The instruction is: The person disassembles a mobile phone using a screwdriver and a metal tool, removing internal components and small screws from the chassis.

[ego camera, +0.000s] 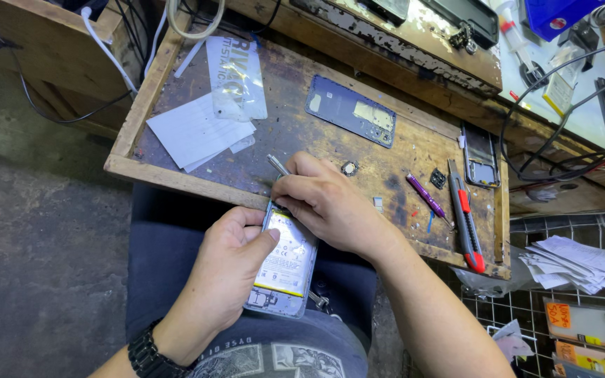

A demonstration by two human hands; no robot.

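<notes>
1. Opened phone (285, 262) in left hand (229, 269), over lap, just before wooden tray (176, 178).
2. Right hand (327, 203) at phone's top end, holding tweezers (278, 165).
3. On tray: paper sheets (194, 133) left, back cover (351, 110) behind hands, utility knife (467, 220) right.

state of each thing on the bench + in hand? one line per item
opened phone: back off, battery exposed, held over the lap
left hand: gripping the phone's side
right hand: holding a thin metal tool at the phone's top edge
blue back cover: detached, lying flat on the wooden tray
utility knife: lying flat, untouched
purple screwdriver: lying flat, untouched
</notes>
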